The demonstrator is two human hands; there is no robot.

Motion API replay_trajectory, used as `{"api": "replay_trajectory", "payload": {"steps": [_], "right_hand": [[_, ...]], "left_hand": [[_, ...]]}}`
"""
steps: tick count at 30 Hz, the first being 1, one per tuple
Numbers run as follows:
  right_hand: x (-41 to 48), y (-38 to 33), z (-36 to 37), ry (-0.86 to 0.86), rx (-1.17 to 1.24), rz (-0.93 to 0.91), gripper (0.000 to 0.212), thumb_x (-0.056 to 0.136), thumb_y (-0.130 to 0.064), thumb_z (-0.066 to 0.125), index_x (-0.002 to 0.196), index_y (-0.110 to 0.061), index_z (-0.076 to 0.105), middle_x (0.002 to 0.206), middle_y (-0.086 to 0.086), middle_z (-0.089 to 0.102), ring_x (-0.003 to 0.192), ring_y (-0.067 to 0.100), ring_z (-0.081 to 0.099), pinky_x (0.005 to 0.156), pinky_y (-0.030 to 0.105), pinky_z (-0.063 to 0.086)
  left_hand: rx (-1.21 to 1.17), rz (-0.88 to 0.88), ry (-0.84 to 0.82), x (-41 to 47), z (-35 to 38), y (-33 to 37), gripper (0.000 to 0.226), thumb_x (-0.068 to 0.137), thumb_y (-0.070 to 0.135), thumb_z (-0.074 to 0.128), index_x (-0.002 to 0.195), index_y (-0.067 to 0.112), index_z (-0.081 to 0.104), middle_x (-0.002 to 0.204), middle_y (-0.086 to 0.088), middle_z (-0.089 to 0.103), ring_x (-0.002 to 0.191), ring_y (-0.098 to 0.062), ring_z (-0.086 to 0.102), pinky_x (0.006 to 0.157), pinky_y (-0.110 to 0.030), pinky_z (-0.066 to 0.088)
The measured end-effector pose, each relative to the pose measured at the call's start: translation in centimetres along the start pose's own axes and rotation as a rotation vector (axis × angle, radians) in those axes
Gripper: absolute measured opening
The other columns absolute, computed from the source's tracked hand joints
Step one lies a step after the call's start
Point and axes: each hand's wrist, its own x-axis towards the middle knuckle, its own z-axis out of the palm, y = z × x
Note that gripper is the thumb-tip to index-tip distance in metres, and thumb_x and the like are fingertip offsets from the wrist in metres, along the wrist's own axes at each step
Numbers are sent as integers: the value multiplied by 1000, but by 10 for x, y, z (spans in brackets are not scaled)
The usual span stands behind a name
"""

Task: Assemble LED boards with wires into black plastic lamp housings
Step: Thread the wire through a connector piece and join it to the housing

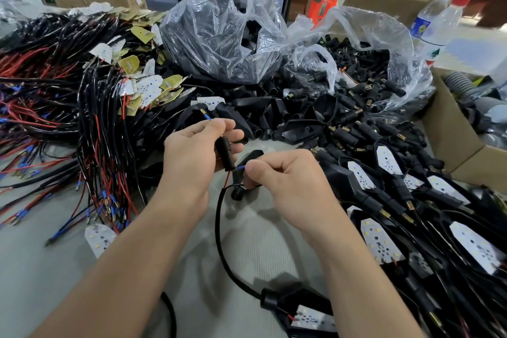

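Observation:
My left hand (192,156) grips a short black plastic stem (225,155) upright and pinches a blue-tipped wire end (207,116) above it. My right hand (288,175) pinches the blue-sleeved wire (240,168) just below the stem, where a thin red wire (227,181) also runs. From there a black cable (219,228) loops down to a black lamp housing (285,302) with a white LED board (312,320) at the bottom edge, partly behind my right forearm.
A heap of black and red wires with LED boards (82,107) fills the left. Bags of black housings (227,35) and stems (365,71) stand behind. Assembled lamps (411,200) pile at the right beside a cardboard box (452,143). Water bottles (439,25) stand far right.

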Motion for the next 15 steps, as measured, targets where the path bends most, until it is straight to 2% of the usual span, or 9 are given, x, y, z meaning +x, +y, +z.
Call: {"api": "replay_trajectory", "payload": {"steps": [2,5,8,12,15], "right_hand": [[1,1,0,10,24,5,34,98,-22,67,71,-2,73,78,21,69,70,30,60,74,43,50],[2,3,1,33,25,22,35,97,-23,66,68,-5,73,77,22,69,72,35,60,77,49,53],[3,4,1,32,67,41,34,96,-23,65,67,-8,74,75,20,71,65,27,55,69,50,51],[1,3,-1,-11,82,49,27,94,-28,68,72,-18,79,73,14,71,63,15,53,64,36,43],[1,4,-1,-7,52,63,22,92,-31,72,74,-23,80,54,1,55,54,9,43,56,25,36]], "left_hand": [[-8,-20,-27,2,-2,2,23,102,15,56,94,10,76,89,-10,80,73,-20,76,59,-25,59],[-47,-49,-64,4,-5,5,24,103,11,54,96,8,76,92,-12,80,79,-20,78,61,-27,60],[-120,-53,-30,7,-5,6,23,104,9,53,94,6,73,88,-13,79,79,-22,78,60,-29,61],[-204,-47,36,9,-5,4,21,104,10,55,92,6,72,82,-10,78,77,-21,77,61,-29,61],[-228,-49,44,7,-2,2,18,103,10,58,91,6,72,81,-10,78,77,-21,77,60,-29,61]]}}
